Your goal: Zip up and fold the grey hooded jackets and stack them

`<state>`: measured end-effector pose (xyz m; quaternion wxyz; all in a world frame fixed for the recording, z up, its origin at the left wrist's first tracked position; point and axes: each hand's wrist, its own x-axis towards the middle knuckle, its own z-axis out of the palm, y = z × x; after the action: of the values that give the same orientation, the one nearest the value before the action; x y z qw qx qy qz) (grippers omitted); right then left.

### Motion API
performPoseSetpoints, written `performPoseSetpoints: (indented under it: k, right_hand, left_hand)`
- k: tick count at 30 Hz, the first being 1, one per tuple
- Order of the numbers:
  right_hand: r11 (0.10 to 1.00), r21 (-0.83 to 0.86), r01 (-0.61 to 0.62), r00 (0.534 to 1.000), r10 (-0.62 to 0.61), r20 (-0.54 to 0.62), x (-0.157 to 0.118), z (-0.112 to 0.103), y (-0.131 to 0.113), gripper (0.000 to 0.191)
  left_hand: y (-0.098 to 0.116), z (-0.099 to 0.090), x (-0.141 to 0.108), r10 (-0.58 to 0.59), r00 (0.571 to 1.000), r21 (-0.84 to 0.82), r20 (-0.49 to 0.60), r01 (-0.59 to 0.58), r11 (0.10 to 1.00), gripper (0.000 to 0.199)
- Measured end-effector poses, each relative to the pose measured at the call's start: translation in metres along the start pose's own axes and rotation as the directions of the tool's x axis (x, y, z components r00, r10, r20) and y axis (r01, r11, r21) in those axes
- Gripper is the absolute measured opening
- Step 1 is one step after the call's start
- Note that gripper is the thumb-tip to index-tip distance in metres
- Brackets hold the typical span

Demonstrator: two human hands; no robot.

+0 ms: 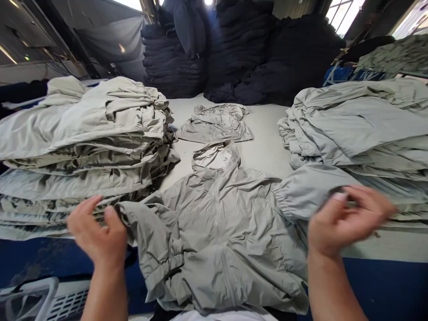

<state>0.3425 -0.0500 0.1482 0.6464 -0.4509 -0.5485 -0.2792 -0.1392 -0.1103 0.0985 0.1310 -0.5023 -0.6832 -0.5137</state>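
Observation:
A light grey hooded jacket lies front up on the table before me, its zipper running down the middle and its hood pointing away from me. My right hand is closed on the cuff end of the sleeve at right, which stretches out from the jacket's shoulder. At the left, my left hand has thumb and fingers apart. It is beside the dark open end of the other sleeve, which is bent down over the jacket's side. Whether the thumb touches that sleeve I cannot tell.
Tall stacks of similar grey garments stand at left and right. Another grey garment lies beyond the hood on the white tabletop. Dark garment piles rise at the back. A white plastic basket sits low at left.

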Motion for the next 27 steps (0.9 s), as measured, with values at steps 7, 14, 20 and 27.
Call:
performPoseSetpoints:
  k: [7,14,20,27]
  right_hand:
    - [0.992,-0.096,0.083,0.16,0.082,0.984,-0.094,0.084,0.004,0.046]
    - [0.872,-0.364,0.328,-0.116,0.42,0.9,-0.096,0.04,0.001,0.054]
    - [0.996,-0.027,0.085,0.042,0.024,0.999,-0.094,0.12,-0.044,0.061]
    - [0.993,-0.04,-0.113,-0.093,0.03,0.995,-0.106,0.211,0.0,0.06]
  left_hand:
    - [0.041,0.127,-0.046,0.255,0.53,0.014,0.809,-0.45,0.893,0.059]
    - [-0.025,0.147,-0.011,0.181,0.407,0.098,0.895,-0.578,0.81,0.056]
    - [0.07,0.211,-0.01,0.378,0.395,-0.074,0.837,-0.603,0.794,0.065]
    - [0.088,0.271,-0.015,0.134,0.495,0.12,0.858,-0.448,0.886,0.067]
